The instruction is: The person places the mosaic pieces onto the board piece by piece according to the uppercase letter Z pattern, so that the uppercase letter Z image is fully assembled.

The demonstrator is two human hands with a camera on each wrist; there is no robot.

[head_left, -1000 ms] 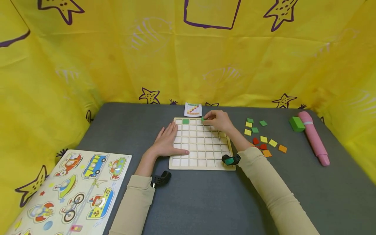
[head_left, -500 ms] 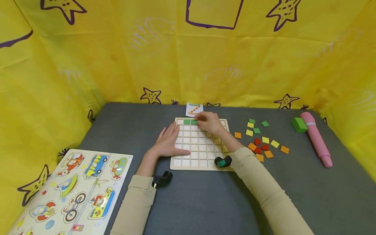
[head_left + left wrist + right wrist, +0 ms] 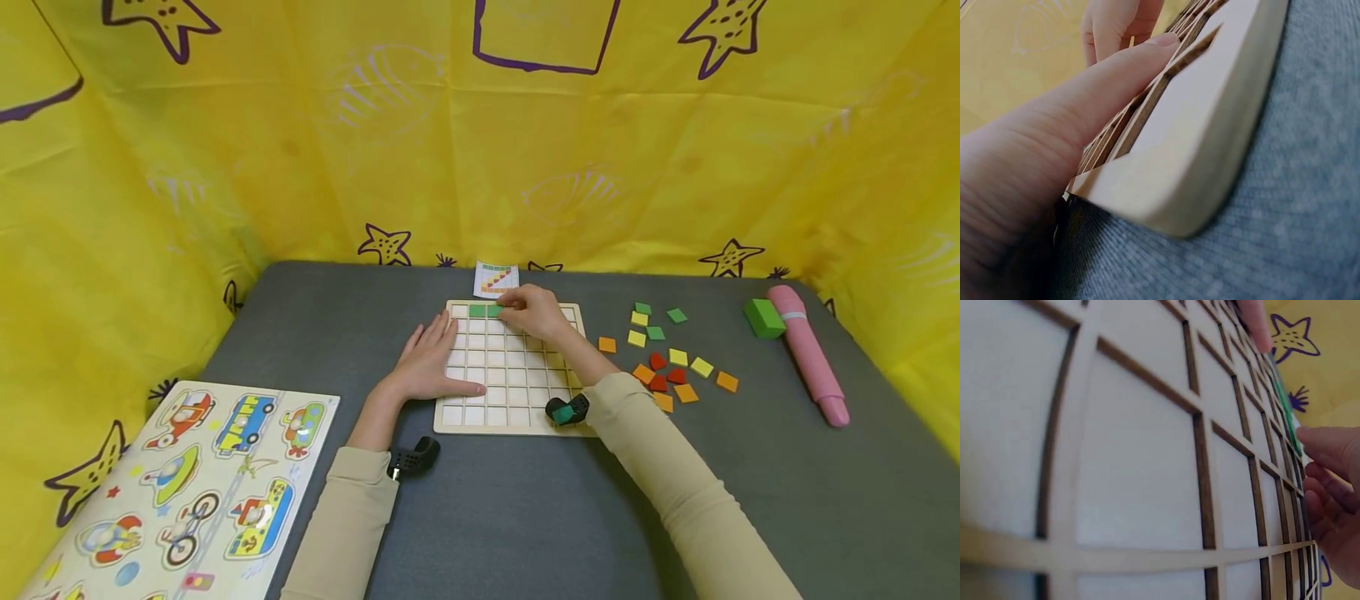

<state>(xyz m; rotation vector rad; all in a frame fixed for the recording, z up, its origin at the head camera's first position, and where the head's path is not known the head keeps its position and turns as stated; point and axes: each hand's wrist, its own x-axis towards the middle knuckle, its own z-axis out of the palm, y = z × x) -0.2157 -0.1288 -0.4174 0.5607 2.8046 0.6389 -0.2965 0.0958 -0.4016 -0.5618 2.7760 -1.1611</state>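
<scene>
A wooden grid board (image 3: 517, 429) with white cells lies on the dark table. My left hand (image 3: 429, 362) rests on its left side, fingers spread and thumb stretched over the cells; that thumb (image 3: 1122, 75) lies along the frame in the left wrist view. Two green square tiles sit side by side in the top row, the left one (image 3: 477, 311) beside the second tile (image 3: 494, 311). My right hand (image 3: 536, 312) holds the second tile at its right side with bent fingertips. In the right wrist view the fingertips (image 3: 1310, 437) meet the green strip at the board's far edge.
A small pattern card (image 3: 496, 280) lies behind the board. To the right are scattered green, yellow, red and orange tiles (image 3: 678, 357), a green block (image 3: 764, 318) and a pink cylindrical case (image 3: 810, 358). A picture puzzle board (image 3: 315, 417) lies at front left.
My right hand has carried the green tile left and down into the cell beside the first green tile. It has barely moved in the last half second. The left hand stays put.
</scene>
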